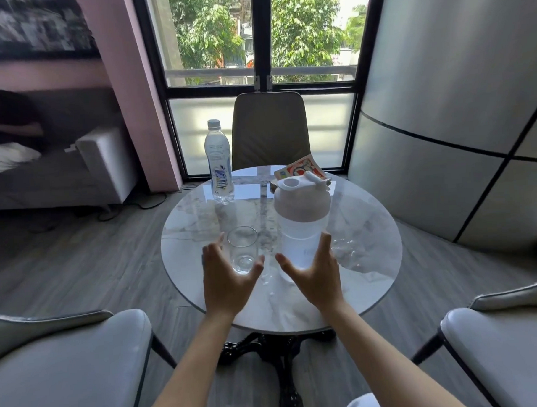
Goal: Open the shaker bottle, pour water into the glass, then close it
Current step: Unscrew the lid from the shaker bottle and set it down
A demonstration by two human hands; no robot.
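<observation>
A translucent shaker bottle (302, 223) with a white lid stands upright on the round marble table (371, 260). Its flip cap is swung back, so the spout hole shows. Left of it stands a clear drinking glass (243, 250) that looks empty. My left hand (226, 282) is open just in front of the glass, thumb and fingers spread around its near side without gripping it. My right hand (315, 273) is open in front of the bottle's lower part, fingers spread close to its sides, no firm grip visible.
A plastic water bottle (218, 162) stands at the table's far left. A red and white packet (299, 168) lies behind the shaker. A brown chair (268, 129) is across the table, and two grey chairs (68, 366) flank me. A person lies on a sofa (99, 161) at the left.
</observation>
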